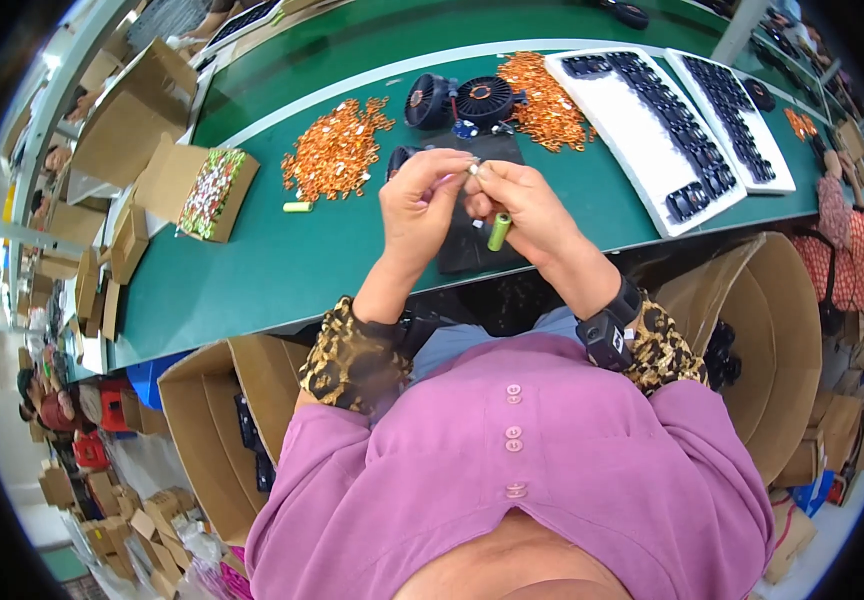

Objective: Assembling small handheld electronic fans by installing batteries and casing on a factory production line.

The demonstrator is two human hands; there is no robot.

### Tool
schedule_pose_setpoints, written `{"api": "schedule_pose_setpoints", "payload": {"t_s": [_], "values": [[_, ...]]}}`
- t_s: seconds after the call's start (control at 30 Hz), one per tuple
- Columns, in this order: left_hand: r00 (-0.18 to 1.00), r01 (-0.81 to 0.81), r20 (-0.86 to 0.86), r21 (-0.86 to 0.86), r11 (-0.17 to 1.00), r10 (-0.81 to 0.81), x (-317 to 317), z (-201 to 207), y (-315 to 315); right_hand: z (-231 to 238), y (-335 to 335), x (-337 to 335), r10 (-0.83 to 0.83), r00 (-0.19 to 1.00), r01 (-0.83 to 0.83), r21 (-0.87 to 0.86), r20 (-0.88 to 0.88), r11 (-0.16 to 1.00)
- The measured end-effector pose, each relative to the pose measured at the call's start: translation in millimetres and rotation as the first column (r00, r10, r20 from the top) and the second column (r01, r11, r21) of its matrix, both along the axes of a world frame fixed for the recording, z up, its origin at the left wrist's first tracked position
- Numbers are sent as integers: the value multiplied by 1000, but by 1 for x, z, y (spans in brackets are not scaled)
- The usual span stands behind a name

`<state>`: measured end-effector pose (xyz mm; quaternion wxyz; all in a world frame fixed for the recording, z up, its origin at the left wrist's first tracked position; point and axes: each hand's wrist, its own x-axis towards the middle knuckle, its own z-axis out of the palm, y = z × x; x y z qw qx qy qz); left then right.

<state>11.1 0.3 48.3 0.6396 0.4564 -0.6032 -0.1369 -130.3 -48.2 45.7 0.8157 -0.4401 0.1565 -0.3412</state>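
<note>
Above the front of the green bench, my two hands meet at the fingertips. My left hand [419, 200] is closed in a pinch, and what its fingers hold is too small to make out. A small white piece [474, 170], perhaps a connector, shows between the fingertips. My right hand [532, 205] is closed too, pinching at that piece. Below its curled fingers a green cylindrical battery [499, 232] sticks out. Under the hands lies a black mat [467, 256]. Just behind them are black round fans [484, 100] with a small blue circuit board [465, 129].
Orange piles of small parts lie left [337, 150] and right [547, 100] of the fans. Another green battery [297, 207] is nearby. White foam trays [642, 140] carry black parts. An open carton [237, 195] stands left; large cardboard boxes [197, 420] flank me. Other people work farther off.
</note>
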Motion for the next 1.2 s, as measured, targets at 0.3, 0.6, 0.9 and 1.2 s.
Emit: {"api": "schedule_pose_setpoints", "payload": {"t_s": [0.3,0.6,0.9,1.2], "values": [[990,98,78,194,976,-115,11,3,17,10,-5,-3,-66,961,-13,-281,-267,960],[964,-266,31,87,960,265,43,-21,25,56,23,46,222,947,-303,-422,-231,854],[206,-726,874,-164,668,439,144,7,105,-11,37,96,368,862,-428,-110,-348,897],[651,-559,673,112,821,352,196,-2,59,-31,31,86,-223,899,-161,-758,-377,632]]}}
